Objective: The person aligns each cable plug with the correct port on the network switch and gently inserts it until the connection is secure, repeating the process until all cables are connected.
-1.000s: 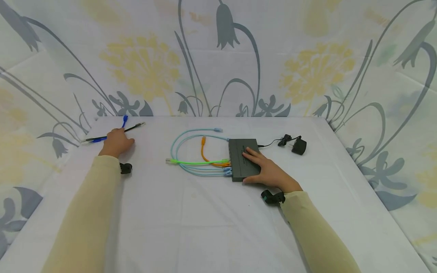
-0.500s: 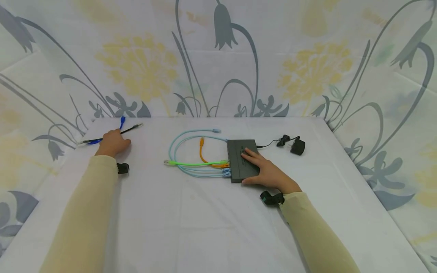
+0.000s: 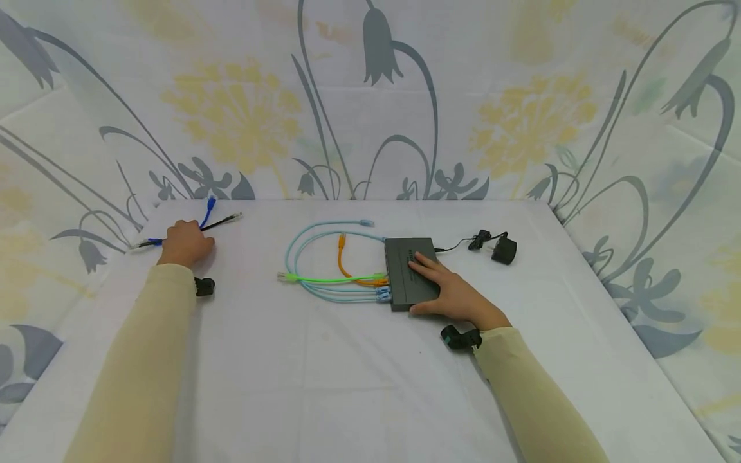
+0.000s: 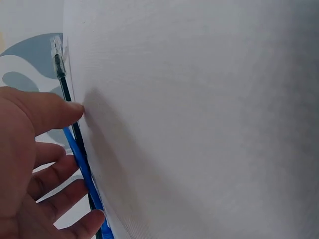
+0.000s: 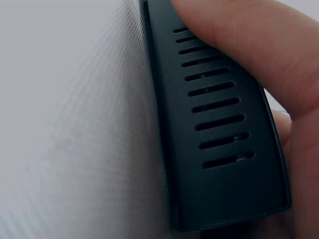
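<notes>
At the back left, my left hand [image 3: 186, 244] reaches over a black cable [image 3: 222, 222] and a blue cable [image 3: 209, 211] that cross beneath it. In the left wrist view, my fingertips rest along the blue cable [image 4: 83, 167], and the thumb lies across the black cable near its clear plug [image 4: 57, 55], apart from the fingers. My right hand [image 3: 460, 296] holds a dark grey network switch [image 3: 405, 286], fingers spread over its top and thumb on its near side. The right wrist view shows that thumb against the slotted side [image 5: 214, 109] of the switch.
Light blue cables [image 3: 330, 290], a green cable [image 3: 330, 280] and an orange cable [image 3: 341, 260] run from the left side of the switch. A black power adapter [image 3: 504, 249] lies to the right, its cord joined to the switch. White cloth [image 3: 324, 379] covers the table.
My left hand has shifted slightly left and down along the cables, and the blue cable has turned a little under it. My right hand stays on the network switch.
</notes>
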`<state>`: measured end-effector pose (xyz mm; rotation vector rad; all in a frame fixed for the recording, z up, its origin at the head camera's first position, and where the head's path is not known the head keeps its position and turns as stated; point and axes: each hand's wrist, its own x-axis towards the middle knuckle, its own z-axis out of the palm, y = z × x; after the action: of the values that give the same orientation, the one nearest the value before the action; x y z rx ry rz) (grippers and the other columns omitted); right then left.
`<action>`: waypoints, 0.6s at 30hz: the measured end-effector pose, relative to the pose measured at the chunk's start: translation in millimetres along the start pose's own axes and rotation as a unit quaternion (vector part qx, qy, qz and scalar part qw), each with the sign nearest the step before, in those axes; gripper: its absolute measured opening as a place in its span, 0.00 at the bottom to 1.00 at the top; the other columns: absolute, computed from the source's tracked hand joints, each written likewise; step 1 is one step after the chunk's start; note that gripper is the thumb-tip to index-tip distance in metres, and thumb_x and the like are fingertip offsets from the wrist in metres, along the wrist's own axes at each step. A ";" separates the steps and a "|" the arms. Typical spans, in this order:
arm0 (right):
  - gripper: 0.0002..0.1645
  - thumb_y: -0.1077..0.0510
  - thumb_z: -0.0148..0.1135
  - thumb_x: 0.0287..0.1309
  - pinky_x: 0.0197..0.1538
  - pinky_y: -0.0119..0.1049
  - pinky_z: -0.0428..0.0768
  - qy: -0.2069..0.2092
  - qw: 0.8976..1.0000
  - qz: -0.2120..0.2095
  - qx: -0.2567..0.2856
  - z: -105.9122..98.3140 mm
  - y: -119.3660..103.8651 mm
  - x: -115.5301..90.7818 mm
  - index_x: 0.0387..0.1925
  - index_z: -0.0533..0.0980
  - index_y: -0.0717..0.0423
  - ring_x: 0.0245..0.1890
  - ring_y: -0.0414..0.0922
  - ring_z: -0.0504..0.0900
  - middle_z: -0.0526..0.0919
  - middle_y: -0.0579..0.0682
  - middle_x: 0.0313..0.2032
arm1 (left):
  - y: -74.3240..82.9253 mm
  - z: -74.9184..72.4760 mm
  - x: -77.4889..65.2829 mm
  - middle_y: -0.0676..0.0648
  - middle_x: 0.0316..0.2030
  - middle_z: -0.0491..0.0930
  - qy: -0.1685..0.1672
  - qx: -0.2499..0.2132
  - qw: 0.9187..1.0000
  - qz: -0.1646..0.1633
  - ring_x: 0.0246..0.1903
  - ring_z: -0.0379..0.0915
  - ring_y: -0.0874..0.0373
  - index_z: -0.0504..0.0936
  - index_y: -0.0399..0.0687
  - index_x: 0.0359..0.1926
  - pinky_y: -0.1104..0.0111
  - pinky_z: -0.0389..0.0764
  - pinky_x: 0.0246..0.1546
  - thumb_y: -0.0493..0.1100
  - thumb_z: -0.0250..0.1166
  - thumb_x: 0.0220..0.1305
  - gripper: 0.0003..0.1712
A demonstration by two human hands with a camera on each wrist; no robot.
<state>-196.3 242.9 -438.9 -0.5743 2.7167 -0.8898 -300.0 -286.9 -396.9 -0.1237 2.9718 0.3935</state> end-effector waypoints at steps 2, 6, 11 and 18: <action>0.60 0.29 0.70 0.42 0.70 0.65 0.55 -0.001 1.000 0.000 0.000 -0.1 -0.3 -0.1 0.74 0.52 0.31 0.77 0.55 0.41 0.41 0.33 0.77 | -1.1 1.1 0.1 0.16 0.54 0.60 0.003 -0.002 1.000 -0.002 0.55 0.56 0.20 0.62 0.17 0.61 0.32 0.65 0.52 0.44 0.46 0.66 0.33; 0.60 0.29 0.70 0.43 0.70 0.64 0.55 0.000 1.000 -0.001 -0.002 -0.2 -0.7 0.0 0.74 0.52 0.31 0.77 0.54 0.41 0.41 0.33 0.76 | -3.3 3.7 0.5 0.18 0.55 0.61 0.009 -0.014 1.000 -0.004 0.57 0.55 0.21 0.62 0.23 0.64 0.32 0.63 0.54 0.42 0.45 0.67 0.30; 0.60 0.29 0.70 0.43 0.70 0.64 0.56 0.000 1.000 0.000 -0.002 -0.2 -0.7 -0.1 0.74 0.51 0.31 0.77 0.54 0.41 0.41 0.32 0.76 | -4.0 4.5 -1.3 0.22 0.52 0.67 0.025 -0.019 1.000 0.003 0.54 0.59 0.24 0.68 0.28 0.58 0.33 0.64 0.51 0.41 0.47 0.67 0.24; 0.60 0.29 0.70 0.43 0.69 0.65 0.56 -0.001 1.000 0.000 0.000 -0.5 -1.2 -0.8 0.74 0.51 0.31 0.77 0.55 0.41 0.40 0.33 0.77 | -3.7 3.7 -4.1 0.25 0.50 0.72 0.036 -0.009 0.999 0.016 0.51 0.64 0.25 0.71 0.31 0.55 0.33 0.66 0.48 0.47 0.50 0.70 0.24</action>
<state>-195.4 242.7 -437.6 -0.5759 2.7161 -0.8882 -295.1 -289.2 -400.8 -0.0943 3.0460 0.4299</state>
